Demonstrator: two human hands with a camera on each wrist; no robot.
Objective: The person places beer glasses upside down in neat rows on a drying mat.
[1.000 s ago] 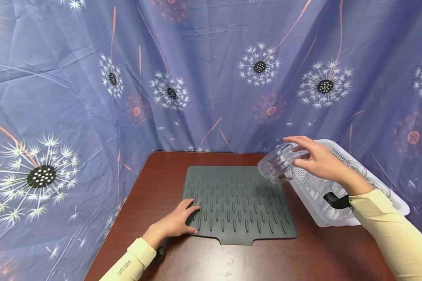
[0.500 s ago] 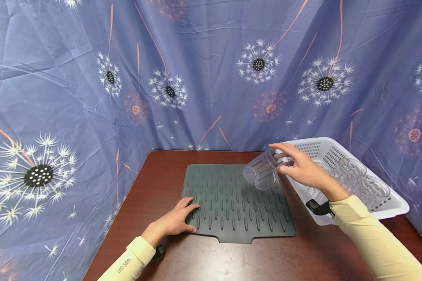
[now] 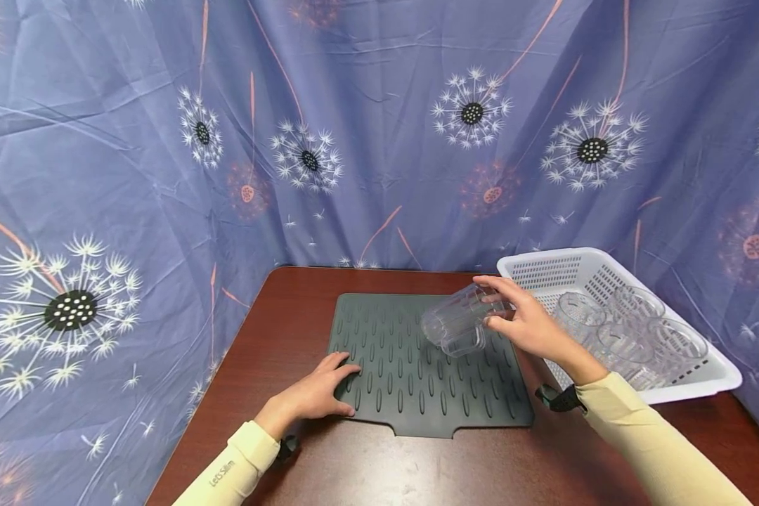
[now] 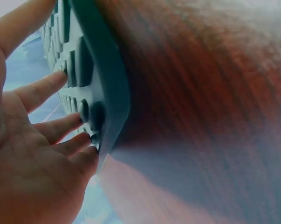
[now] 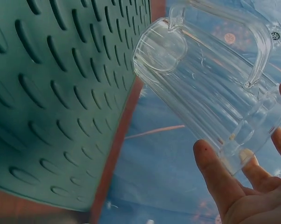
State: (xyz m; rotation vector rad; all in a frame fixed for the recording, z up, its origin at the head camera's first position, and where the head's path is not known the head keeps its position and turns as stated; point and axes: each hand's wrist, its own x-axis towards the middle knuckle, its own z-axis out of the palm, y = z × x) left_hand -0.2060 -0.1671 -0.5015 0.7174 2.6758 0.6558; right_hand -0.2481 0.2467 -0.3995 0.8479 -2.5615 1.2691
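My right hand (image 3: 531, 327) grips a clear ribbed mug (image 3: 450, 320) near its rim, tilted above the right part of a dark green ridged mat (image 3: 386, 379). In the right wrist view the mug (image 5: 210, 88) has its handle at the top, and its base points toward the mat (image 5: 61, 93). Fingers and thumb are spread around the rim end. My left hand (image 3: 313, 390) rests at the mat's left front edge with straight, spread fingers. The left wrist view shows those fingertips (image 4: 56, 79) touching the ridges of the mat (image 4: 107, 88).
A white perforated basket (image 3: 544, 263) stands on the right of the brown table (image 3: 291, 309), with several clear mugs (image 3: 626, 344) in it. A blue dandelion-print curtain (image 3: 379, 140) hangs behind and to both sides. The mat has a tab at its front.
My right hand has carried the clear mug left and slightly down, from beside the basket to over the mat. The left hand stays in the same place on the mat.
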